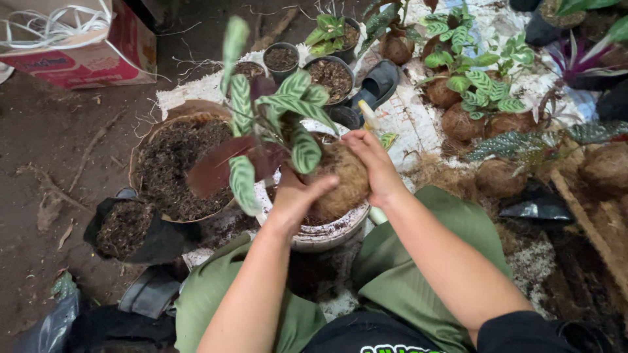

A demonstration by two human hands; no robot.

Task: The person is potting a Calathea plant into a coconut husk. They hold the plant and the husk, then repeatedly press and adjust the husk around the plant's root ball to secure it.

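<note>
Cupping a brown fibre ball (pixel 343 183) from both sides: left hand (pixel 297 196) is pressing its left face with the thumb stretched across the front, right hand (pixel 371 167) is wrapping the top and right side, fingers curled over. Both grips are closed on the ball, palms in, probably to keep the loose fibre packed around the roots. The ball is sitting over a white bucket (pixel 327 232), right between the person's knees, so whatever is crumbling off is likely dropping into the bucket and not onto the green trousers (pixel 425 261).

A plant (pixel 261 131) with striped green leaves and purple undersides is growing out of the ball and leaning left, away from the hands, which is leaving the leaves free of the squeeze.

Further out:
- A wide shallow basket of dark soil (pixel 173 167) is lying just left of the bucket, within easy reach of the left hand.
- A black bag of soil (pixel 124 229) is slumping beside it, lower left.
- Small black pots with soil (pixel 330 78) are standing behind the plant.
- Finished fibre balls with leafy plants (pixel 461 104) are grouped on a white sheet (pixel 412 117) to the right, apart from the loose soil.
- A dark sandal (pixel 379 82) is lying on that sheet.
- A red and white cardboard box (pixel 85 52) is sitting top left on the bare dirt floor (pixel 52 131).
</note>
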